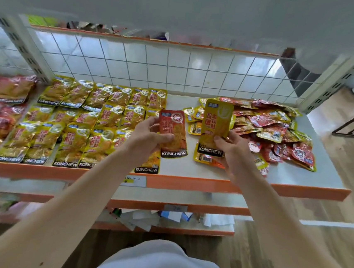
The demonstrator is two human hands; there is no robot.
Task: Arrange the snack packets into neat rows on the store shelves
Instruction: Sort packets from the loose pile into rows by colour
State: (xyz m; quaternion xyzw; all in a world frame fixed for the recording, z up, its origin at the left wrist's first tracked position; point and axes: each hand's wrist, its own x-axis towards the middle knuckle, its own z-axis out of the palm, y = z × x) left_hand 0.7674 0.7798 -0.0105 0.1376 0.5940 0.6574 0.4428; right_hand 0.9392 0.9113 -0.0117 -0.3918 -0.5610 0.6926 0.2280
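Left hand (147, 137) grips a red packet (172, 131), right hand (234, 154) grips a yellow packet (216, 118) beside the loose pile (276, 130); neat yellow rows (81, 129) lie farther left.

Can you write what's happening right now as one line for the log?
left grip: holds red packet | right grip: holds yellow packet | yellow rows: left on shelf | loose pile: right, unsorted

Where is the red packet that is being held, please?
Head view, just left of centre: the left hand holds the red packet between the yellow rows and the yellow packet in the right hand.
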